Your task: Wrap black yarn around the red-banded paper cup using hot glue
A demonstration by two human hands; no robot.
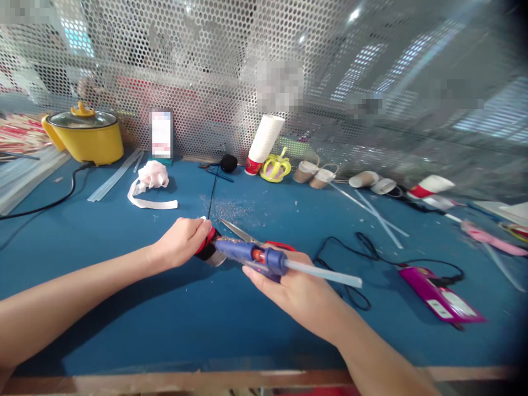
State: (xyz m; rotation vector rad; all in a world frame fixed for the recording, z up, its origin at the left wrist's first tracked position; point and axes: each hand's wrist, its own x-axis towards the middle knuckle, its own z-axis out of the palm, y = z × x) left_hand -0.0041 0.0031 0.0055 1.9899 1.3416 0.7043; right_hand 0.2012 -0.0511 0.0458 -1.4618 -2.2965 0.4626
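Observation:
My left hand (180, 242) is closed around a small red paper cup (215, 256) with a black band, tilted on its side above the table. A black yarn strand (213, 192) runs from it to a ball of black yarn (229, 163) at the back. My right hand (295, 280) grips a blue glue gun (239, 250), its nozzle end at the cup. A long clear glue stick (324, 271) sticks out of the gun's rear. Behind the gun lie scissors (243, 232) with red handles, partly hidden by it.
A yellow electric pot (93, 140) stands back left, near a white ribbon roll (152, 176) and a phone (161, 135). Stacked paper cups (264, 144), a yellow basket (275, 167) and small cups line the mesh wall. A purple power strip (441, 297) with a black cable lies right.

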